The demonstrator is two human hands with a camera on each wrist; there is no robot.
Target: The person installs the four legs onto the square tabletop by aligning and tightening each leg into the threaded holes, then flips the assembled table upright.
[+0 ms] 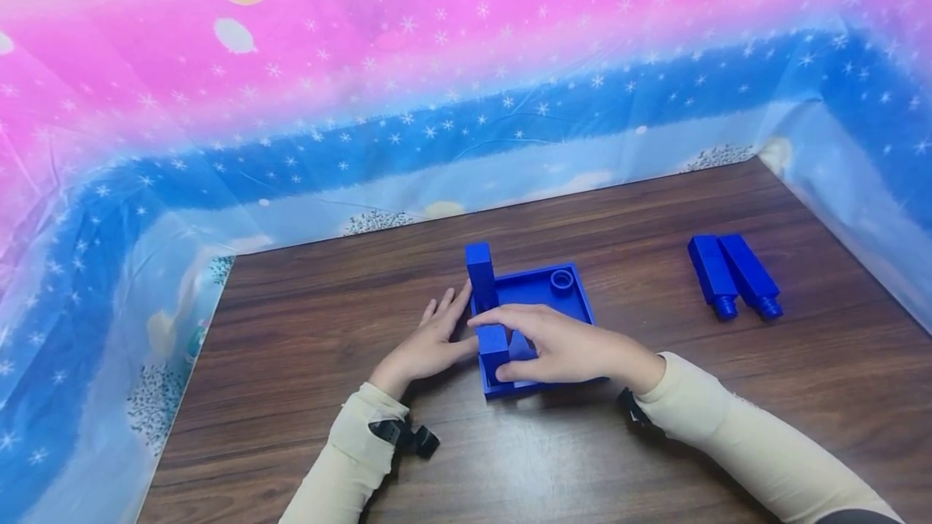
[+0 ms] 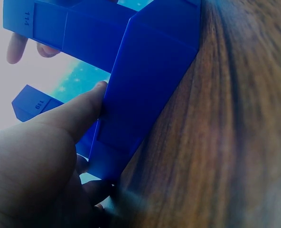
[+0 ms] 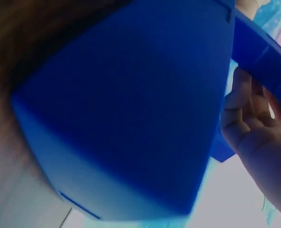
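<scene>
A square blue tabletop (image 1: 535,285) with a raised rim lies on the wooden table, its underside up. Two blue table legs stand upright along its left side, the far leg (image 1: 479,269) and the near leg (image 1: 493,346). My right hand (image 1: 564,342) pinches the near leg between thumb and fingers. Against the left edge of the tabletop rests my left hand (image 1: 429,346), fingers stretched out along the rim. The left wrist view shows its thumb (image 2: 86,107) touching the tabletop's side. A round socket (image 1: 561,281) shows in the far right corner.
Two more blue legs (image 1: 705,273) with threaded ends lie side by side at the right of the wooden table (image 1: 306,306). A patterned cloth (image 1: 466,128) hangs around the table's back and sides.
</scene>
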